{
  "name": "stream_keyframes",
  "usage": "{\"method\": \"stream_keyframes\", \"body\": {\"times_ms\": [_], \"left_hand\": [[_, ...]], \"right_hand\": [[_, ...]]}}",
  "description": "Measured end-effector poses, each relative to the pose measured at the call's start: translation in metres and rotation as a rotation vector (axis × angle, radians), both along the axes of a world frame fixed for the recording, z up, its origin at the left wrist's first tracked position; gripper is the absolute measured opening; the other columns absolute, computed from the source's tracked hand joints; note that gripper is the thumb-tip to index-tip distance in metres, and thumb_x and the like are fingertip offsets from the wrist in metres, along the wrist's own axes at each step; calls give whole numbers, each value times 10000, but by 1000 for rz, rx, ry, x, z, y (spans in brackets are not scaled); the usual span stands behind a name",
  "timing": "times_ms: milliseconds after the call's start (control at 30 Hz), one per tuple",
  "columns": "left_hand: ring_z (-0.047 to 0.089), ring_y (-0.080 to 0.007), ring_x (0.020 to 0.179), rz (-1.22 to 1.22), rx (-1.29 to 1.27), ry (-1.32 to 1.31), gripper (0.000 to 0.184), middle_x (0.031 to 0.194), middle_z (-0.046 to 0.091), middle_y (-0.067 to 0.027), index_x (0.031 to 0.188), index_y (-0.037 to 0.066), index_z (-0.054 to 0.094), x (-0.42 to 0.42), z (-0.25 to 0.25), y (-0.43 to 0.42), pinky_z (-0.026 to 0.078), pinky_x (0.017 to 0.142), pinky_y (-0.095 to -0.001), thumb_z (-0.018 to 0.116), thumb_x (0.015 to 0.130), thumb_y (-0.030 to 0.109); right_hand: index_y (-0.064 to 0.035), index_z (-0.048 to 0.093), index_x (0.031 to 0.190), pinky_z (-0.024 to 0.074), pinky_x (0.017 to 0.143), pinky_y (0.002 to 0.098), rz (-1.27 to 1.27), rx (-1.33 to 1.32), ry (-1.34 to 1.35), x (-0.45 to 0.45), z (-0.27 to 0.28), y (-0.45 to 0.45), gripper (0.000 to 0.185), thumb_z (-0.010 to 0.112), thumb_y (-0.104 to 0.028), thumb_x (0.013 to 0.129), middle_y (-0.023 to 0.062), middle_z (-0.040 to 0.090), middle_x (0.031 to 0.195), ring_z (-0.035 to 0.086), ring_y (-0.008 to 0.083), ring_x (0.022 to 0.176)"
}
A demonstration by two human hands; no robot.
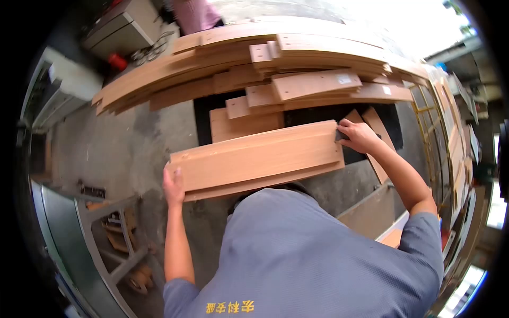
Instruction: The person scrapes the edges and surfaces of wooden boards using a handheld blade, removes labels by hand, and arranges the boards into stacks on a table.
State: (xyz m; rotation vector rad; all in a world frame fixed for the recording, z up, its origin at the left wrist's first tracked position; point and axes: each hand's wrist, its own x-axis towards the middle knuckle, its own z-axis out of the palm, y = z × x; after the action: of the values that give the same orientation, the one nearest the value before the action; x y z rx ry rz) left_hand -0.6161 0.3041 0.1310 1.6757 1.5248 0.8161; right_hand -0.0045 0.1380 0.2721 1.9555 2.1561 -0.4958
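A stack of long light-brown wooden boards (260, 156) lies across in front of my body, tilted up to the right. My left hand (174, 186) grips its left end, the thumb on the top face. At the right end, my right hand (360, 137) holds the upper corner, fingers bent round the edge. The boards in the stack are slightly offset, with another board edge showing along the near side. Just beyond lies a short, wide board (246, 125) beside the larger pile.
Large piles of boards (328, 50) spread across the far side. Loose narrow boards (379, 127) lean right of my right hand. A yellow metal frame (427, 119) stands at right, a grey metal frame (127, 265) at lower left. A person in pink (195, 15) is behind the piles.
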Motion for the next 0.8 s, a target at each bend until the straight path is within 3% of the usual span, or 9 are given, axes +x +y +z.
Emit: {"method": "stream_keyframes", "body": {"times_ms": [67, 100, 133, 167, 233, 367, 667, 800], "left_hand": [[639, -285, 1212, 24, -64, 4, 487, 1293, 667, -216, 1426, 21, 519, 6, 20, -4, 485, 1026, -406, 581, 1038, 309], [629, -297, 1235, 28, 60, -27, 485, 1316, 660, -211, 1442, 15, 505, -2, 1, -2, 470, 1048, -388, 555, 1051, 296], [612, -270, 1266, 57, 26, -187, 505, 1344, 659, -183, 1482, -21, 464, -10, -19, -1, 437, 1095, -355, 550, 1052, 229], [612, -270, 1266, 99, 19, -184, 505, 1344, 659, -183, 1482, -21, 464, -14, -14, -7, 437, 1095, -355, 550, 1052, 229], [584, -213, 1294, 152, -239, -735, 507, 1383, 645, -133, 1486, -60, 471, -12, 9, -16, 402, 1133, -328, 567, 1036, 154], [551, -151, 1303, 128, -212, -723, 445, 1425, 613, -101, 1435, -58, 552, -20, 10, -44, 389, 1144, -310, 596, 1011, 70], [566, -148, 1263, 116, -238, -887, 472, 1372, 643, -75, 1424, -36, 569, -22, -7, -43, 395, 1128, -310, 672, 1000, 144], [603, -130, 1174, 118, -276, -955, 409, 1297, 668, -63, 1346, -41, 620, -22, 2, -45, 459, 1051, -294, 690, 988, 143]], "right_hand": [[-57, 620, 1232, 551, 802, 476, 32, -26, -3, -15, -3, 11, 457, 734, -309, 868, 133, 618, 1175, 683, 364, 952], [-59, 622, 1223, 554, 801, 471, 53, -48, -16, -28, -2, 20, 446, 728, -322, 880, 130, 622, 1184, 684, 362, 955], [-55, 623, 1213, 557, 806, 467, 67, -48, -30, -39, -3, 25, 438, 723, -329, 886, 130, 637, 1166, 687, 361, 957], [-49, 623, 1203, 560, 808, 465, 89, -53, -38, -50, -4, 32, 432, 726, -322, 885, 133, 652, 1125, 682, 359, 973], [-44, 623, 1200, 560, 810, 461, 155, -55, -33, -78, -3, 48, 429, 729, -315, 885, 137, 659, 1100, 673, 357, 992], [-54, 589, 1262, 562, 801, 468, 203, -118, -89, -154, -5, 85, 464, 700, -348, 921, 136, 662, 1108, 688, 356, 954], [-37, 622, 1150, 571, 806, 473, 393, -105, -47, -361, -14, 177, 395, 673, -373, 947, 186, 707, 1041, 711, 367, 953], [-34, 652, 1127, 574, 832, 477, 468, -145, -3, -469, -36, 236, 381, 686, -357, 928, 186, 720, 1036, 712, 369, 997]]}}
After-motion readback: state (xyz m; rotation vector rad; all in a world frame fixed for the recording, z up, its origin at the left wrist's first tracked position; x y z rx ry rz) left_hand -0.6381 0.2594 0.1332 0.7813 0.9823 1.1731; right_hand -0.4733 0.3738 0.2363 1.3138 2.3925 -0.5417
